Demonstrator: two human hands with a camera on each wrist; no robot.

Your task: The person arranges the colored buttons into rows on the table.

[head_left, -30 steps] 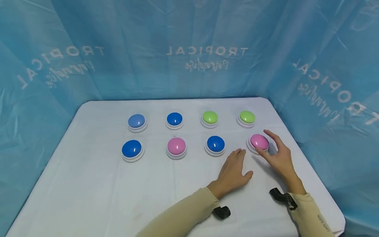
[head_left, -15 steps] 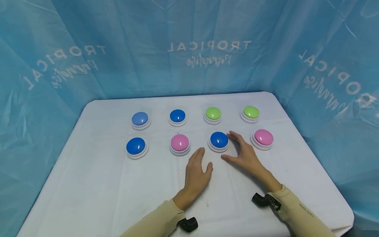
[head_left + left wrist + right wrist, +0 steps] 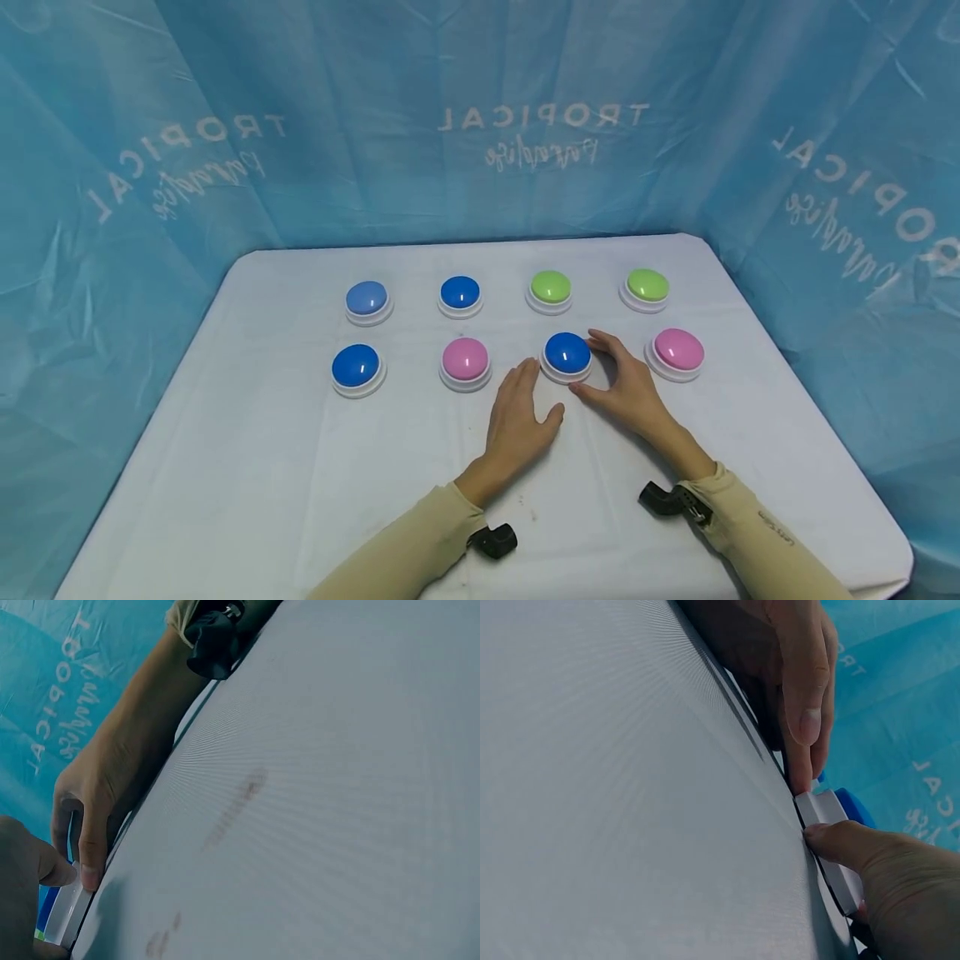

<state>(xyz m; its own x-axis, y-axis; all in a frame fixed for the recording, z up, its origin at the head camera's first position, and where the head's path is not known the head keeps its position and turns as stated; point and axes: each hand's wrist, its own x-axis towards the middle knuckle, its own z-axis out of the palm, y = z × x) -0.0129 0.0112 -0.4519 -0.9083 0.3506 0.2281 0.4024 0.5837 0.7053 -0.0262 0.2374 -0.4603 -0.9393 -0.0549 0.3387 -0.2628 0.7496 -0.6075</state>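
Note:
A dome push button with a blue top and white round base [image 3: 567,354] stands in the front row, third from the left. My right hand [image 3: 633,392] holds its base, thumb at the near edge and fingers round the right side. In the right wrist view the thumb [image 3: 836,836] presses on the white base's side. My left hand [image 3: 517,421] lies on the other side with fairly straight fingers, their tips right at the base's left edge. The left wrist view catches the white base [image 3: 64,915] between both hands, mostly covered.
To the left is a pink button [image 3: 465,361], then a blue one [image 3: 356,367]; another pink button [image 3: 678,350] sits to the right. Behind stand a light blue [image 3: 367,298], a blue [image 3: 460,293] and two green buttons [image 3: 551,287]. A blue curtain [image 3: 465,192] surrounds the white-covered table [image 3: 225,467].
Both hands have moved left from beside the right-hand pink button to the blue one. The right hand has let go of the pink button and closed round the blue button's base.

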